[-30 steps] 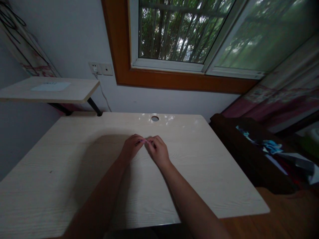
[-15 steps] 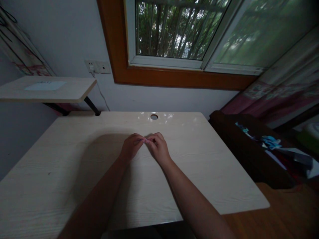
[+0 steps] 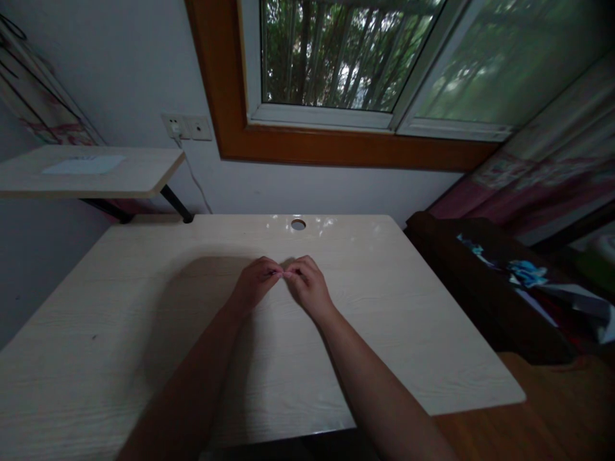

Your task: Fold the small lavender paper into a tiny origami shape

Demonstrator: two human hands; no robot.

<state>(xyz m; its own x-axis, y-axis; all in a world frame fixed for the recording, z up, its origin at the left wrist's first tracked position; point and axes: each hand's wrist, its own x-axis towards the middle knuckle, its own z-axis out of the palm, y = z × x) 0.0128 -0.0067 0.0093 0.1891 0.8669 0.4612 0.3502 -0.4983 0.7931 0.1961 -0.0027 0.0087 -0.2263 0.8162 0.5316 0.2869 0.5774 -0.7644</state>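
My left hand [image 3: 254, 280] and my right hand [image 3: 306, 282] meet above the middle of the pale wooden desk [image 3: 394, 333]. Each is closed in a pinch, fingertips almost touching. Between them shows a small thin pinkish piece [image 3: 282, 274], possibly folded paper. It is mostly covered by the fingers and too small to name surely. A dark bit shows at the left fingers. Both forearms reach in from the lower edge of the view.
A raised shelf [image 3: 163, 182] with a pale sheet [image 3: 84, 164] stands at the desk's back left. Near the far edge is a round cable hole [image 3: 298, 225]. A dark brown piece of furniture [image 3: 485, 288] holding blue crumpled stuff [image 3: 527, 273] stands to the right.
The hands stay in nearly the same place, with only slight finger movement. Less of the pinkish piece shows between the fingertips now. The camera view has shifted a little.
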